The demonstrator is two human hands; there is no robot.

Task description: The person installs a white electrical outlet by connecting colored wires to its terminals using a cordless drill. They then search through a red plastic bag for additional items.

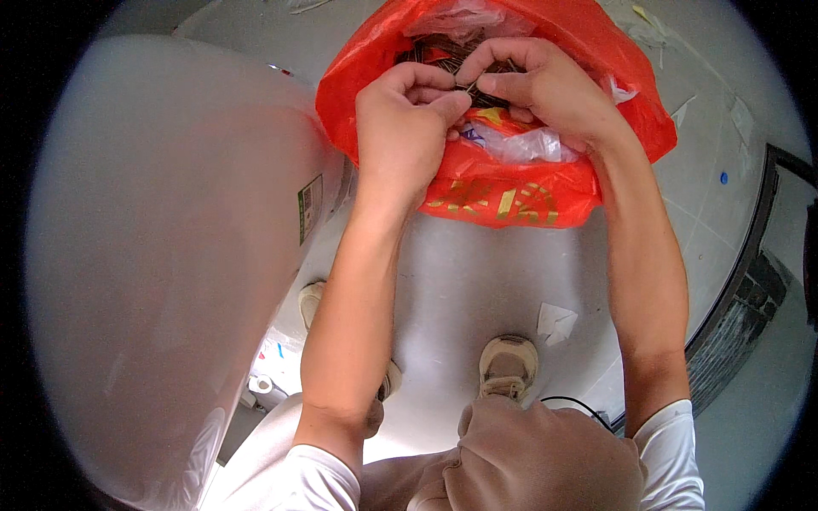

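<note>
A large red plastic bag (pixel 626 60) with gold printing gapes open at the top of the head view. Inside lies a heap of thin, dark metal pieces (pixel 439 51) that look like screws or nails. Over this heap, my left hand (pixel 400 128) is closed, thumb and forefinger pinched at their tips. Opposite it, my right hand (pixel 554 89) pinches too, its fingertips almost meeting those of the left. Between them shows a small, thin metal piece (pixel 470 88), partly covered by the fingers. Crumpled clear plastic (pixel 532 146) sits at the bag's near side.
A big, pale, smooth-sided object (pixel 170 238) with a label fills the left side. White paper (pixel 555 323) lies on the grey floor near my shoe (pixel 508 362). At right stands a dark-framed panel (pixel 741 281). A black cable (pixel 579 402) curves beside my leg.
</note>
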